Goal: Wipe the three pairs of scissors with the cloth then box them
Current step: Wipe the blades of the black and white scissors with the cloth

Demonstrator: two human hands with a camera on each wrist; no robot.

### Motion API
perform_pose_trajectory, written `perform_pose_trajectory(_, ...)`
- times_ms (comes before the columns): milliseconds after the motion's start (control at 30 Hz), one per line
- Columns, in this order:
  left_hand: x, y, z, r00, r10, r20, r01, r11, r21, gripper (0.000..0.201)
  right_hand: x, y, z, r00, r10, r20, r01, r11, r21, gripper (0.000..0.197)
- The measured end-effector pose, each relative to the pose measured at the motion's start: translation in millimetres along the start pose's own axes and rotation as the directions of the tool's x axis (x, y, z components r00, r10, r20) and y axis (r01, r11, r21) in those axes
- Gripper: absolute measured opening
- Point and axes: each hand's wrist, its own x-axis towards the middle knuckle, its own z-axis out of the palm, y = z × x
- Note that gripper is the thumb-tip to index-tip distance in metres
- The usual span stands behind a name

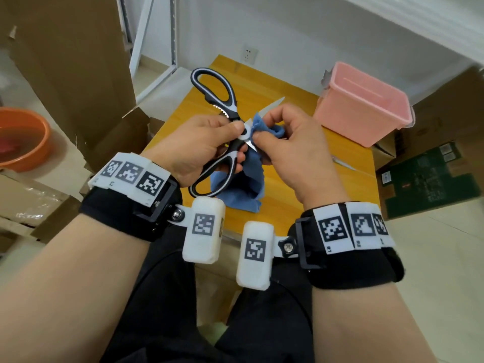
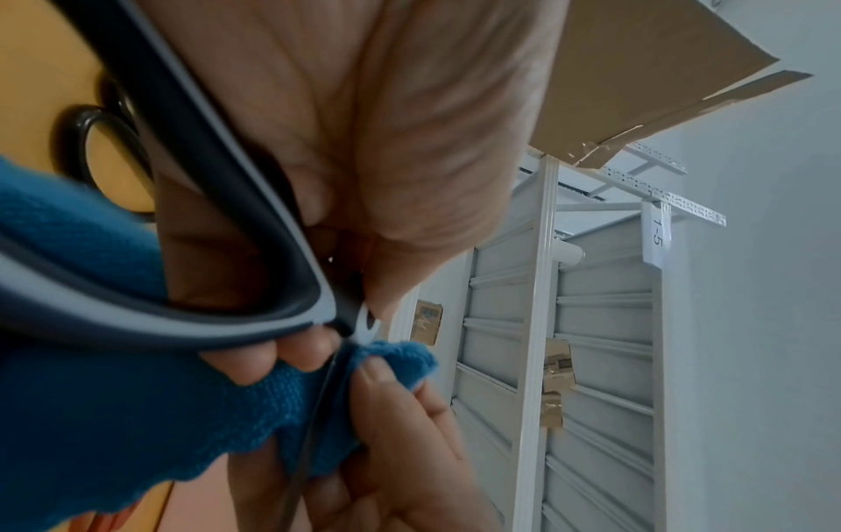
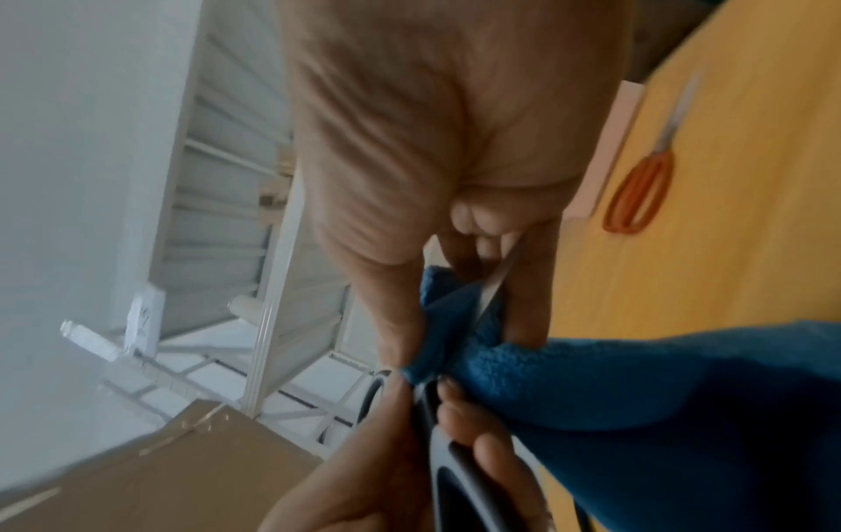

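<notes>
White walls (image 1: 301, 30), a pale tiled floor (image 1: 432, 258), a yellow wooden table (image 1: 301, 184), brown cardboard boxes (image 1: 65, 61) and a white metal shelf frame (image 2: 541, 288)

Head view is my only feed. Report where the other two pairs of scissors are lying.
Observer: The right wrist view shows orange-handled scissors lying closed on the yellow table, beside the pink box.
Operator: Now the third pair.
Observer: The left wrist view shows black-handled scissors flat on the table, past the kitchen scissors in the left hand's grip.
Operator: Confirm the cloth covers both blade faces.
Observer: Yes. In the left wrist view the blue cloth folds over the blade, and the right hand pinches it from both sides.
</notes>
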Motion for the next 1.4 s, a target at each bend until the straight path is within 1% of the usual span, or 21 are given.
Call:
perform_pose_trajectory(67,-1.4,0.3,1.5,1.0,0.012,-0.003,-0.012,1.0,0.027,0.021,-1.7,1.6,1.2,0.999,0.001,0.04,-0.002,1.0,0.015,0.008)
perform_pose_trajectory(133,-2.7,1.4,1.7,1.0,0.016,0.008,-0.017,0.999,0.048,0.022,-5.3,2.7,-1.1,0.996,0.026,0.085,-0.034,0.995,0.095,0.005)
perform_pose_trajectory(200,-4.4,1.2,1.2,1.0,0.012,0.028,-0.014,0.999,0.048,0.022,-10.3,5.9,-3.7,0.992,0.065,0.11,-0.086,0.977,0.195,0.01)
perform_pose_trajectory(400,-10.2,-5.1,5.6,0.999,0.02,0.028,-0.021,0.998,0.052,0.019,-19.9,12.5,-1.4,0.975,0.155,0.158,-0.203,0.911,0.359,0.017)
perform_pose_trajectory(500,-10.9,-5.6,6.0,1.0,0.021,0.021,-0.022,0.999,0.047,0.02,-20.0,11.8,-0.8,0.974,0.151,0.168,-0.21,0.878,0.43,0.021)
perform_pose_trajectory(667,-10.4,-2.4,8.7,1.0,0.019,-0.019,-0.018,0.999,0.046,0.018,-16.6,10.0,-2.0,0.982,0.112,0.154,-0.17,0.878,0.448,0.027)
perform_pose_trajectory(767,-11.1,-1.0,9.8,0.999,0.027,-0.045,-0.025,0.998,0.051,0.017,-14.9,7.4,-4.2,0.98,0.096,0.175,-0.163,0.891,0.424,0.031)
perform_pose_trajectory(900,-11.7,2.6,8.3,0.998,0.034,-0.047,-0.032,0.999,0.042,0.016,-13.6,7.3,-7.7,0.98,0.08,0.183,-0.144,0.917,0.371,0.034)
perform_pose_trajectory(1000,-12.4,2.2,7.4,0.998,0.019,-0.053,-0.017,0.999,0.042,0.015,-12.7,10.6,-5.2,0.984,0.065,0.164,-0.115,0.943,0.314,0.03)
perform_pose_trajectory(1100,-12.1,0.5,6.1,0.998,0.003,-0.059,-0.001,1.0,0.03,0.014,-13.5,10.7,-3.0,0.986,0.064,0.156,-0.111,0.943,0.314,0.026)
perform_pose_trajectory(1167,-11.2,0.6,4.8,0.999,0.0,-0.045,0.002,0.999,0.045,0.016,-14.0,12.6,-2.7,0.987,0.072,0.147,-0.12,0.929,0.349,0.026)
perform_pose_trajectory(1233,-10.8,1.3,4.1,1.0,0.002,-0.03,0.0,0.998,0.07,0.016,-16.1,11.1,-1.7,0.983,0.072,0.168,-0.135,0.906,0.402,0.024)
perform_pose_trajectory(1300,-11.0,1.2,4.0,1.0,0.003,-0.029,-0.001,0.997,0.079,0.017,-16.8,8.1,0.0,0.983,0.073,0.169,-0.138,0.9,0.414,0.029)
perform_pose_trajectory(1400,-10.9,-0.1,2.8,0.999,0.008,-0.032,-0.005,0.996,0.084,0.018,-14.1,6.5,3.0,0.986,0.054,0.155,-0.109,0.921,0.373,0.037)
